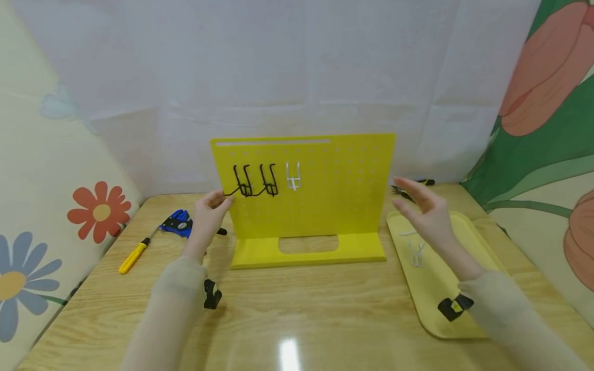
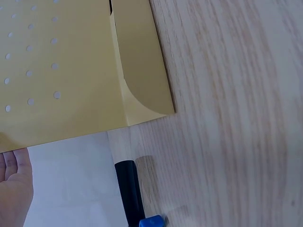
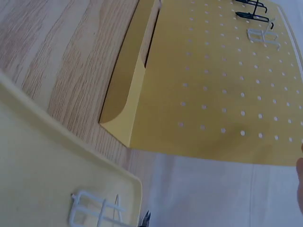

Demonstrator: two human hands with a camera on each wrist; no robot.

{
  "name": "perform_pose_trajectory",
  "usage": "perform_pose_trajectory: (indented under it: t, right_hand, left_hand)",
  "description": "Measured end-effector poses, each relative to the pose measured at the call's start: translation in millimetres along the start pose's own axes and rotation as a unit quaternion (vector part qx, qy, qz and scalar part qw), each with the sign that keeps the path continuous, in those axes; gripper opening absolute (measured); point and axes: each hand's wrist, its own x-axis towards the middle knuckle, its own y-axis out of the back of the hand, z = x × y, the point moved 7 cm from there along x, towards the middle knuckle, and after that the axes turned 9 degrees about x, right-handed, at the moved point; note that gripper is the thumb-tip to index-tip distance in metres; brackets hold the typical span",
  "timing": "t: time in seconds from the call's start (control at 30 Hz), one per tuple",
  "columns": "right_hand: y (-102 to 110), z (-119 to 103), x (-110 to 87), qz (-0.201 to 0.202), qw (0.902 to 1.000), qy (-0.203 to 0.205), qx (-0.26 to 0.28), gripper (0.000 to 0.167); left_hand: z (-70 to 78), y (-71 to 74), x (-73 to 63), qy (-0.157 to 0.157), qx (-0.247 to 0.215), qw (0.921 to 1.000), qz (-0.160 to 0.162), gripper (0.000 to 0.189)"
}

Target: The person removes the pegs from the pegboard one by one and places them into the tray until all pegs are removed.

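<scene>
A yellow pegboard (image 1: pixel 343 196) stands upright on its folded foot. Two black wire hooks (image 1: pixel 268 180) and one white wire hook (image 1: pixel 293 176) hang on its upper left part. My left hand (image 1: pixel 210 214) holds the board's left edge, thumb toward the front; in the left wrist view its fingers (image 2: pixel 16 163) reach behind the edge. Beside the right edge is my right hand (image 1: pixel 429 216), thumb and fingers spread, holding nothing; whether a fingertip touches the edge I cannot tell. Below that hand, a white wire hook (image 1: pixel 416 255) lies in a pale yellow tray (image 1: pixel 417 304).
On the left of the wooden table (image 1: pixel 301 304) lie a screwdriver (image 1: pixel 134 257) with a yellow handle and a blue-and-black hand tool (image 1: pixel 178 222). Dark-handled pliers (image 1: pixel 403 191) lie behind the tray, partly hidden by the right hand. White cloth (image 1: pixel 297 67) hangs behind the board.
</scene>
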Motion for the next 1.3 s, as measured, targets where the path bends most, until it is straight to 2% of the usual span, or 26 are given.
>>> perform_pose_trajectory:
  t: [0.17,0.3,0.43,0.67,0.83,1.1,1.3]
  right_hand:
    - [-28.2,6.5,4.3,-0.036,0.9976,-0.005,-0.059,0.049]
    - [-50.0,7.7,9.3,-0.069,0.9922,0.028,-0.1,0.053]
    - [-67.5,6.7,16.8,-0.085,0.9861,0.064,-0.128,0.055]
    - [-93.0,5.2,29.4,-0.115,0.9759,0.129,-0.133,0.056]
    - [-108.5,6.8,34.0,-0.129,0.9701,0.158,-0.131,0.055]
    - [-131.1,10.6,36.8,-0.146,0.9646,0.173,-0.135,0.05]
    - [-143.0,15.7,42.8,-0.149,0.965,0.162,-0.142,0.042]
  left_hand:
    - [0.7,0.2,0.5,-0.005,-0.004,1.0,0.008,0.043]
    - [-0.6,1.3,-0.2,0.001,-0.002,1.0,0.006,0.043]
    - [-1.9,3.5,0.0,0.001,0.002,1.0,0.004,0.045]
    - [-2.5,6.6,1.1,-0.002,0.004,1.0,0.007,0.045]
    - [-2.5,7.9,1.0,0.0,0.004,0.9999,0.01,0.045]
    - [-0.4,6.1,0.6,0.006,-0.008,0.9998,0.02,0.04]
    - [1.9,3.6,-1.0,0.001,-0.011,0.9998,0.018,0.039]
